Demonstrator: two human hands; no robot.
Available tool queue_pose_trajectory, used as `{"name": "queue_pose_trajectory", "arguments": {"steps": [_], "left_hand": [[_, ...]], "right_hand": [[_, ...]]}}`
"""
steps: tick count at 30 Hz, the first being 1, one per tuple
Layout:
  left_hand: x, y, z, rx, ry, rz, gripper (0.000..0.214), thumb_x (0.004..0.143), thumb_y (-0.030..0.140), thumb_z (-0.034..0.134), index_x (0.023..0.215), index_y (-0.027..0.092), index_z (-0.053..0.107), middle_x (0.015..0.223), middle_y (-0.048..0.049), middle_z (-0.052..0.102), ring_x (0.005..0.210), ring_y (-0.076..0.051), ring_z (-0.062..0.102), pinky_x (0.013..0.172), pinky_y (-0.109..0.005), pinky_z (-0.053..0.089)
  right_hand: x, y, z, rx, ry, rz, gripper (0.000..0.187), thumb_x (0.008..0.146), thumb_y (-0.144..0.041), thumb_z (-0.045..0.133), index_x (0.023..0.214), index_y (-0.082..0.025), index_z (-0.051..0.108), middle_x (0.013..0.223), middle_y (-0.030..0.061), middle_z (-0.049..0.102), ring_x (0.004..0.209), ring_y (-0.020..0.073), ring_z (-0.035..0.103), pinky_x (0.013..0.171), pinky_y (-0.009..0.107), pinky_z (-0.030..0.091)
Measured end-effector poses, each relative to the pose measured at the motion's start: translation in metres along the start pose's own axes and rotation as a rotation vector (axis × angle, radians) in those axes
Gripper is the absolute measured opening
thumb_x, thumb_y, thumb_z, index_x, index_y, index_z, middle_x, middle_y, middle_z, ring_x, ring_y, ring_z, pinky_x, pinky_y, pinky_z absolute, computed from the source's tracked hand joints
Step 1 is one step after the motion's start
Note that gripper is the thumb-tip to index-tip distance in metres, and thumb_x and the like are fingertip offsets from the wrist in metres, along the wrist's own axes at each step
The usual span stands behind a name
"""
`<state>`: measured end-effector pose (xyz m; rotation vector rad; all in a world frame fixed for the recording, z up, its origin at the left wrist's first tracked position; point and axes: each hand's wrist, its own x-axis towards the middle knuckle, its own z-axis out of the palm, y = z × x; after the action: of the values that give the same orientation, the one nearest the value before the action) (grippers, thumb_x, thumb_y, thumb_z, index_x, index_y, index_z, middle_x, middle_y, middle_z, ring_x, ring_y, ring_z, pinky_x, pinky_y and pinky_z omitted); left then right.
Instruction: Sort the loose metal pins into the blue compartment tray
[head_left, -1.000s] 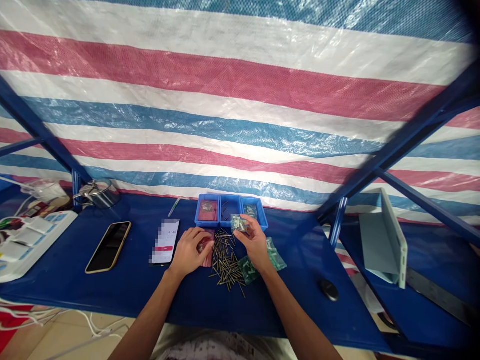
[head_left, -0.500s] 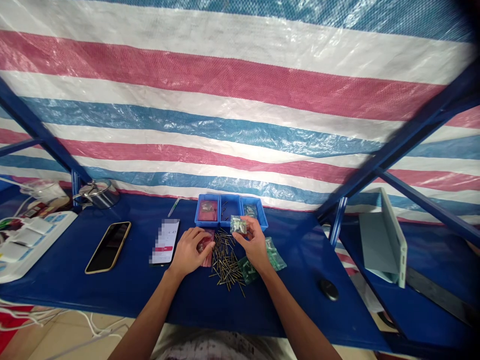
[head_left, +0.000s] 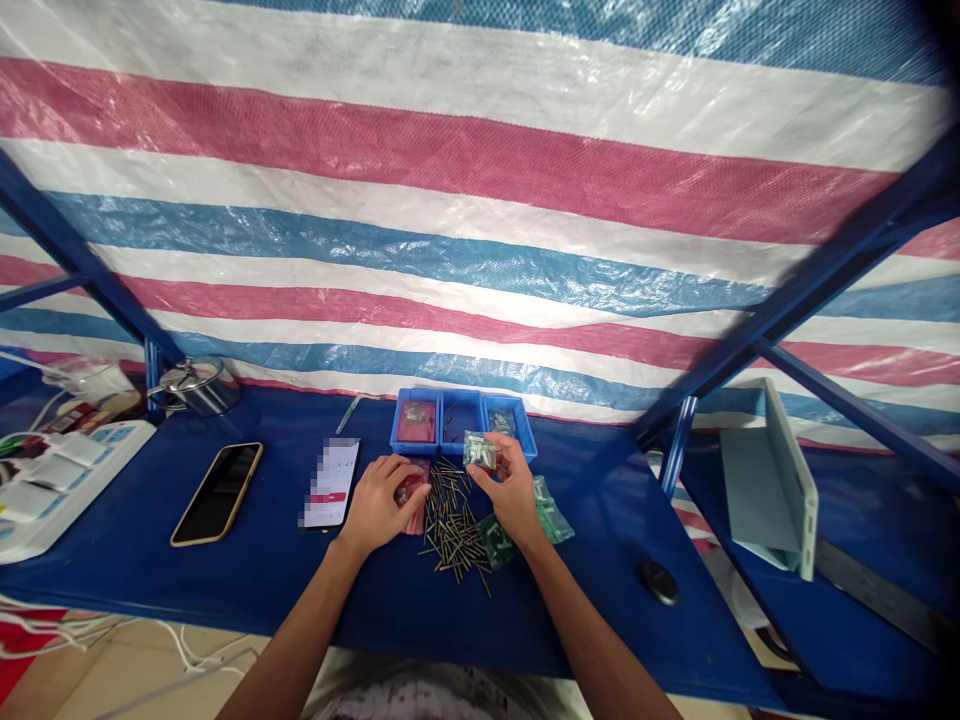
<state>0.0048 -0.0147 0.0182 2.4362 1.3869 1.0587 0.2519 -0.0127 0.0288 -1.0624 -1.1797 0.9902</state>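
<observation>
Right hand (head_left: 514,490) pinches a small clear bag of green parts (head_left: 478,450) in its fingertips, held up just in front of the blue three-compartment tray (head_left: 463,437). Left hand (head_left: 381,502) is curled over a reddish packet (head_left: 412,495) on the blue table (head_left: 285,570), gripping its edge. Between them lies the heap of brass pins (head_left: 451,525), with more green-part bags (head_left: 551,505) beside the right wrist.

Bright, even light comes through the striped tarp (head_left: 480,200) behind my worktop (head_left: 225,580); the plastic gives white glare along its folds. Shadows are soft and weak. The clear bag (head_left: 480,450) in my right hand (head_left: 514,492) glints a little. The edges bend strongly, the top right corner is dark, and the pins (head_left: 450,525) look not sharp.
</observation>
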Motion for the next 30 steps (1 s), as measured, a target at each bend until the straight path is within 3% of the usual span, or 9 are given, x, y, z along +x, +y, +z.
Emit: {"name": "queue_pose_trajectory", "arguments": {"steps": [5,9,12,15,20,30], "left_hand": [[0.000,-0.001,0.001,0.005,-0.001,-0.002,0.022,0.103,0.044,0.061,0.110,0.026,0.071,0.109,-0.0081,0.069,0.099,-0.027,0.064,0.089,-0.044,0.053],[0.000,-0.002,0.002,0.005,0.001,-0.003,0.022,0.103,0.044,0.061,0.109,0.025,0.071,0.109,-0.0081,0.069,0.099,-0.027,0.064,0.089,-0.044,0.052],[-0.001,-0.002,0.002,0.006,-0.010,-0.003,0.021,0.103,0.042,0.060,0.110,0.025,0.071,0.109,-0.0077,0.069,0.100,-0.027,0.064,0.089,-0.044,0.052],[-0.001,-0.002,0.002,0.007,-0.016,-0.003,0.022,0.104,0.042,0.060,0.110,0.024,0.071,0.110,-0.0076,0.069,0.100,-0.027,0.063,0.090,-0.044,0.051],[-0.001,-0.003,0.003,0.009,-0.004,-0.006,0.021,0.103,0.042,0.060,0.109,0.025,0.072,0.109,-0.0074,0.070,0.102,-0.027,0.064,0.092,-0.044,0.051],[0.000,-0.001,0.002,0.007,0.000,-0.002,0.020,0.103,0.041,0.060,0.108,0.024,0.071,0.108,-0.0071,0.070,0.100,-0.026,0.064,0.090,-0.043,0.052]], "right_hand": [[0.004,0.002,-0.002,0.118,0.005,0.057,0.053,0.079,-0.035,0.087,0.126,-0.028,0.065,0.112,0.0045,0.071,0.097,0.0240,0.067,0.081,0.035,0.057],[0.008,0.004,-0.006,0.260,-0.014,0.181,0.050,0.075,-0.034,0.090,0.121,-0.026,0.070,0.113,0.0048,0.072,0.079,0.0171,0.063,0.060,0.027,0.049],[0.008,0.004,-0.007,0.315,-0.032,0.249,0.039,0.075,-0.038,0.090,0.107,-0.023,0.073,0.089,0.0021,0.071,0.059,0.0108,0.051,0.045,0.022,0.033],[0.006,0.002,-0.005,0.328,-0.044,0.280,0.033,0.080,-0.046,0.085,0.084,-0.021,0.065,0.069,-0.0031,0.060,0.047,0.0062,0.037,0.042,0.022,0.019],[0.004,0.000,-0.001,0.294,-0.027,0.266,0.046,0.087,-0.052,0.079,0.071,-0.021,0.050,0.056,-0.0076,0.044,0.045,0.0057,0.028,0.043,0.022,0.019],[0.006,0.010,-0.005,0.132,0.071,0.165,0.045,0.091,-0.053,0.074,0.068,-0.021,0.051,0.059,-0.0057,0.045,0.048,0.0075,0.033,0.043,0.023,0.024]]}}
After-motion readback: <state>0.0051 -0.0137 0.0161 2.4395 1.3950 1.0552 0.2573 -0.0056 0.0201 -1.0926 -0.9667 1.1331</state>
